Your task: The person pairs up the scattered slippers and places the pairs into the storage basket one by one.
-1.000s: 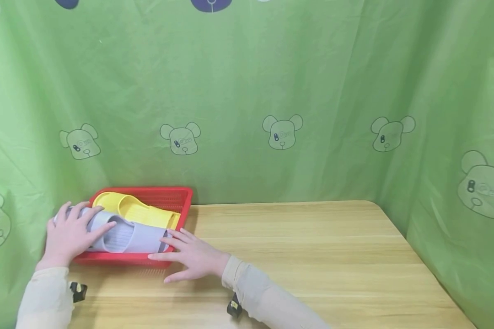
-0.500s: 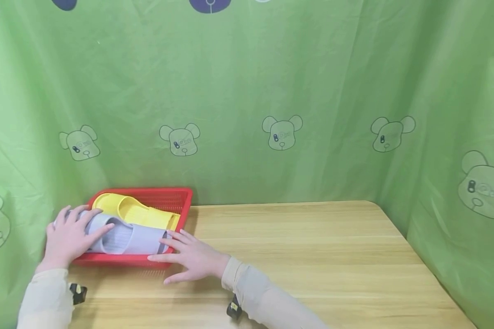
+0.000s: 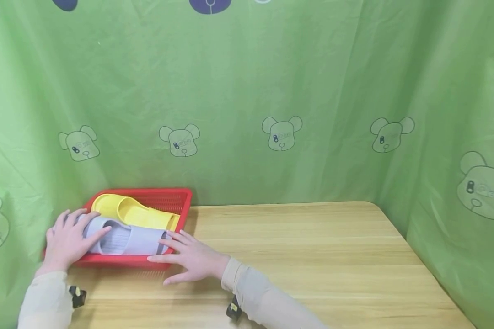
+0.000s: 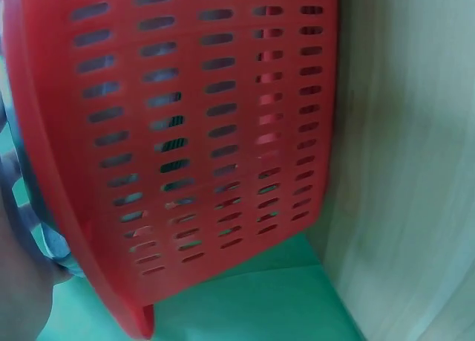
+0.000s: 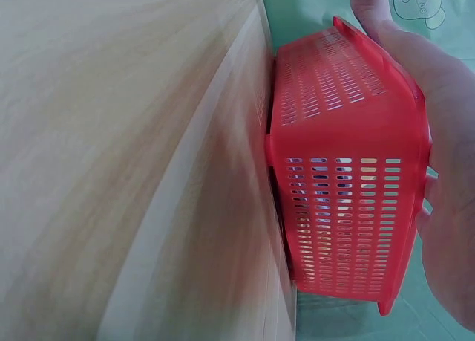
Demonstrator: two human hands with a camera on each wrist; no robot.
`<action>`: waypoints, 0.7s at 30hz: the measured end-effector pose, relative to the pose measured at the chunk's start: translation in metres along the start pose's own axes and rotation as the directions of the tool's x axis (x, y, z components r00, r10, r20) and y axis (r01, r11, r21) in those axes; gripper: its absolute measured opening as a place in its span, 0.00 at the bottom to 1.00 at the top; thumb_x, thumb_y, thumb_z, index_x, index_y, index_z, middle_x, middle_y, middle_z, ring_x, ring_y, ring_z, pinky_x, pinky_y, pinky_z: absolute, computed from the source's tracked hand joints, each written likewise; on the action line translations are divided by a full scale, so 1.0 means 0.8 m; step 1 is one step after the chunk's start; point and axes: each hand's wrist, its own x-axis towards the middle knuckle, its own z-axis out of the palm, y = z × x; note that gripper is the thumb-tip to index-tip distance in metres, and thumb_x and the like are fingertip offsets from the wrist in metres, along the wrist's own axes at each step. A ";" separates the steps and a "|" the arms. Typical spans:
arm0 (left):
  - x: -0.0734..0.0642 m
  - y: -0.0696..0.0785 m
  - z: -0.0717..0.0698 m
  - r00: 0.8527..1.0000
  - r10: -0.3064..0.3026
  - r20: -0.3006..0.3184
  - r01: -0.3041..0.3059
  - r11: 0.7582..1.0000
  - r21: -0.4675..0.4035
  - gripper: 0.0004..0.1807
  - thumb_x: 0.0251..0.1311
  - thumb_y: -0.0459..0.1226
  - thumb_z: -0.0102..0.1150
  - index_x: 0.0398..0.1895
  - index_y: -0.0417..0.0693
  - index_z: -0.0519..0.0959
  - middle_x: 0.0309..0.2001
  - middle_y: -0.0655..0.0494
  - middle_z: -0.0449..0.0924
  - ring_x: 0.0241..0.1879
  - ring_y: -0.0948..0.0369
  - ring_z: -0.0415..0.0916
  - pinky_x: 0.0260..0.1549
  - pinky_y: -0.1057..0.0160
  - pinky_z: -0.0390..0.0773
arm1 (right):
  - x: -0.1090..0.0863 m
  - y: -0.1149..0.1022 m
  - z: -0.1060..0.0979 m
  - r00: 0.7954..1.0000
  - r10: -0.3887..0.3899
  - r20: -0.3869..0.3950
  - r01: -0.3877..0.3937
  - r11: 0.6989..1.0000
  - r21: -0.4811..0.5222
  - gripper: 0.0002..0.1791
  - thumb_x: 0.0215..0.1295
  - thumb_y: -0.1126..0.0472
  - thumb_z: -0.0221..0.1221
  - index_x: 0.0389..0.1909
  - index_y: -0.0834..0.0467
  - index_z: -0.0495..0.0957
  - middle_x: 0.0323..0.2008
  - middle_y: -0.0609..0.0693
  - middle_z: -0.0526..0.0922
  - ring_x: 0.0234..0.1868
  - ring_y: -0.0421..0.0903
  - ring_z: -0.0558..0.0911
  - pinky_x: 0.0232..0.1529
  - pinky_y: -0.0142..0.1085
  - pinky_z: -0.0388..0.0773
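Observation:
A light grey slipper lies along the near side of a red plastic basket, beside a yellow slipper behind it. My left hand rests on the grey slipper's left end with fingers spread, hiding that end and the basket's corner. At the other end, my right hand has its fingers stretched out over the basket's right near corner, fingertips touching the grey slipper's end. In the right wrist view, the slotted basket wall stands beside that hand. The left wrist view shows the basket's near wall.
The basket stands at the left back of a wooden table. Green curtain with printed bear heads hangs behind and at both sides. A black device sits by the left wrist, another black device by the right.
My left hand has shifted slightly down and left, and the grey slipper's left end has sunk a little in the basket. The right hand stays almost still.

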 end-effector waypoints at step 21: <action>-0.007 -0.007 0.018 0.996 -0.048 0.075 0.050 0.998 -0.033 0.36 0.62 0.64 0.49 0.64 0.50 0.69 0.67 0.36 0.60 0.68 0.29 0.46 0.45 0.18 0.52 | 0.000 0.000 0.003 1.000 -0.004 -0.005 0.005 1.000 0.010 0.39 0.63 0.26 0.45 0.74 0.29 0.48 0.77 0.50 0.53 0.79 0.55 0.46 0.77 0.51 0.43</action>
